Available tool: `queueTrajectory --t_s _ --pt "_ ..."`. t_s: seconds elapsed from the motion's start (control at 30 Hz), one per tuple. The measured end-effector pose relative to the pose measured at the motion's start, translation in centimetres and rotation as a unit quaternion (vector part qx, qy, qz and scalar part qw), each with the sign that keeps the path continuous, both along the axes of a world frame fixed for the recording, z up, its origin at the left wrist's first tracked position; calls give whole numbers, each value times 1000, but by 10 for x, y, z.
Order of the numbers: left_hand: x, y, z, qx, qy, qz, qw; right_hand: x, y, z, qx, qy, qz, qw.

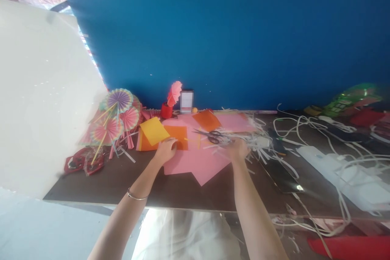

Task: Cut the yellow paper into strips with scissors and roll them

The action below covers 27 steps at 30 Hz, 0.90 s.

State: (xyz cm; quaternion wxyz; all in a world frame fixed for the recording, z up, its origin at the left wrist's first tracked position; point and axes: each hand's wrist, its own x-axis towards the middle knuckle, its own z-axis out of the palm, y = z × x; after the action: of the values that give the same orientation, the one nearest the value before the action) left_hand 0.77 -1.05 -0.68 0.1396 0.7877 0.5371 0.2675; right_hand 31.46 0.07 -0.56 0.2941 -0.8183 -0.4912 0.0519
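Observation:
My left hand (166,150) rests at the lower edge of a yellow paper square (154,131) and over an orange sheet (179,132). Its fingers are curled in; what they hold, if anything, is hidden. Over the right side of the pink paper (195,164), my right hand (239,149) is blurred, close to a heap of white paper strips (258,142). Motion smears its fingers, so its grip is unclear. Between the hands lie scissors (210,135) with dark handles, blades pointing left, apart from both hands. Another orange square (207,120) lies behind the scissors.
Folded paper fans (118,99) stand at the left, beside a red, clear-wrapped item (94,160). A red cup (166,110) holds a pink fan at the back. On the right are a dark phone (282,174), a white power strip (323,162) and tangled white cables.

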Motion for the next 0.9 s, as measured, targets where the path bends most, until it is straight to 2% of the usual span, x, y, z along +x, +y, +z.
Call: queueTrajectory --t_s 0.13,0.23,0.37,0.53,0.63,0.73,0.8,0.9 --pt "2 -6 9 0 32 0 999 2 1 -1 23 20 -50 998" --pt "3 -8 13 -2 41 6 999 0 -1 3 119 21 -62 991" --pt "3 -7 12 -10 34 15 999 -1 0 9 330 47 -68 940" --pt "5 -5 9 9 -10 16 1000 -2 1 13 445 169 -85 875" --pt "10 -5 10 30 -55 29 998 -5 4 14 481 215 -82 846" --pt "19 -6 11 68 -102 25 992 -9 6 15 484 245 -86 835" --pt "25 -7 12 77 -117 12 990 -10 7 16 482 235 -91 839" --pt "33 -9 14 46 -90 -22 995 -9 4 16 468 168 -70 865"
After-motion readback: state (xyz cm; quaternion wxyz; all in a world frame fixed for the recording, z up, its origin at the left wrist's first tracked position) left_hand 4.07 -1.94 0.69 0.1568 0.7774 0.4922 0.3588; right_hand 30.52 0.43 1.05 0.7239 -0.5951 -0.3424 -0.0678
